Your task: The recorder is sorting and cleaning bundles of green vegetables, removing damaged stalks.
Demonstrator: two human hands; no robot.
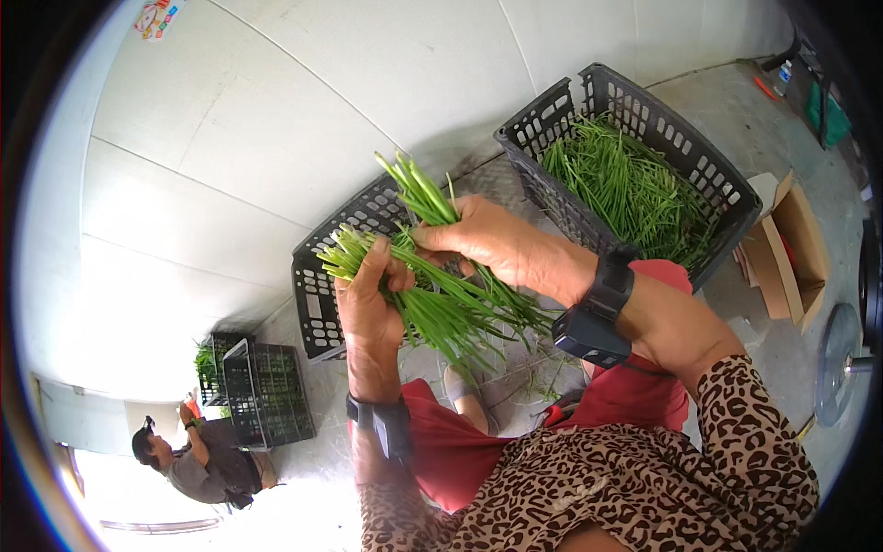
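My left hand (368, 304) is closed round a thick bunch of green chives (443, 322), its pale cut ends pointing up and to the left and its leaves trailing to the lower right. Just to the right, my right hand (487, 237) grips a smaller bunch of chives (418, 188) with the stem ends standing up above the fingers. The two bunches cross and overlap below my hands, so their leaves cannot be told apart there. Both are held over a black plastic crate (317, 308), whose inside is mostly hidden by my hands.
A second black crate (713, 189) at the right holds a heap of loose chives (630, 184). Beside it stands an open cardboard box (782, 248). Black crates (267, 391) and another person (207, 460) are at the lower left. A pale wall (276, 110) runs behind.
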